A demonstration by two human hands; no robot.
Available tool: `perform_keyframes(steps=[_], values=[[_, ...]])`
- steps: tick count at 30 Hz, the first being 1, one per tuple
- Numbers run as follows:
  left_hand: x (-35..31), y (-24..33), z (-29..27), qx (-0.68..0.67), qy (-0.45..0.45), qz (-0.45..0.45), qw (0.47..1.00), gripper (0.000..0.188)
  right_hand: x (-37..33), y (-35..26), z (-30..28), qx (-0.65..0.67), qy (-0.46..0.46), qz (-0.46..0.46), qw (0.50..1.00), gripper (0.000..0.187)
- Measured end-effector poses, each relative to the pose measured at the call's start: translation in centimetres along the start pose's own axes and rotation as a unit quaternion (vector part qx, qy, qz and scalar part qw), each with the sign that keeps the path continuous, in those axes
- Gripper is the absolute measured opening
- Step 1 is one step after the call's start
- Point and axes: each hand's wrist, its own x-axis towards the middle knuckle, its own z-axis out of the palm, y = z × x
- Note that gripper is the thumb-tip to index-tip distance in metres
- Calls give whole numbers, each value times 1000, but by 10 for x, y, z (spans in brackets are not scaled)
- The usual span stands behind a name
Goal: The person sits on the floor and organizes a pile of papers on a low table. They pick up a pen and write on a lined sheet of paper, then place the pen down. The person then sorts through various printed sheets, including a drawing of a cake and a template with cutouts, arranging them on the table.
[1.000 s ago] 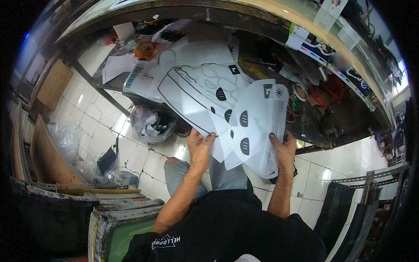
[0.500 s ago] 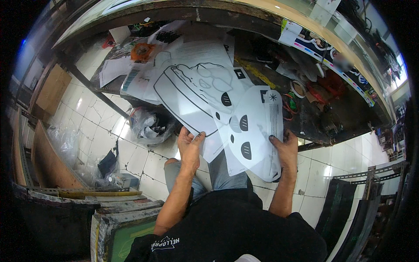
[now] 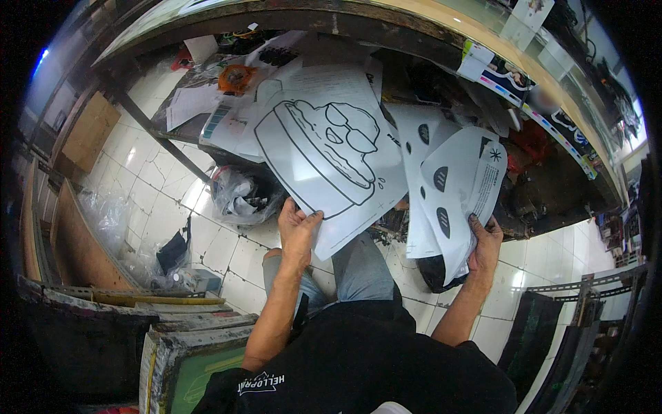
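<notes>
My left hand [image 3: 298,219] pinches the lower left corner of a translucent film sheet [image 3: 329,200]. Black outlines on it show a cartoon figure with glasses above a broad curved band. In my right hand [image 3: 485,238] are several overlapping film sheets [image 3: 460,176], gripped by their lower right edge and bent. These bear dark striped oval shapes, and the top one has a star mark. A gap parts the two hands' sheets at the bottom; higher up their edges come close together. Thumbs lie on top of the sheets, while most of the other fingers are hidden beneath.
Papers [image 3: 189,103] and an orange tape roll [image 3: 236,79] lie on the shelf under the table [image 3: 331,24]. A plastic bag [image 3: 238,196] of scraps rests on the tiled floor. Framed screens [image 3: 200,366] stand at lower left, dark panels [image 3: 531,331] at lower right.
My right hand has moved right with its striped-oval sheets, drawing them off the cartoon sheet. That drawing now shows in full. My left hand has stayed nearly in place.
</notes>
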Motion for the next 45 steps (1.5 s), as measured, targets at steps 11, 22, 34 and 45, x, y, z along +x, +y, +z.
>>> perform_keyframes(steps=[11,22,34,45], values=[[-2,12,-13,32,-8,-3,999,48,-3,15,41,141,-5,47,989,39],[-3,18,-16,61,7,-22,998,35,-3,20,37,-54,34,-3,998,36],[-13,-11,-2,4,4,-42,999,20,-6,22,27,133,15,25,991,38],[-18,-3,10,-3,-9,-28,1000,25,2,16,20,218,-31,19,975,33]])
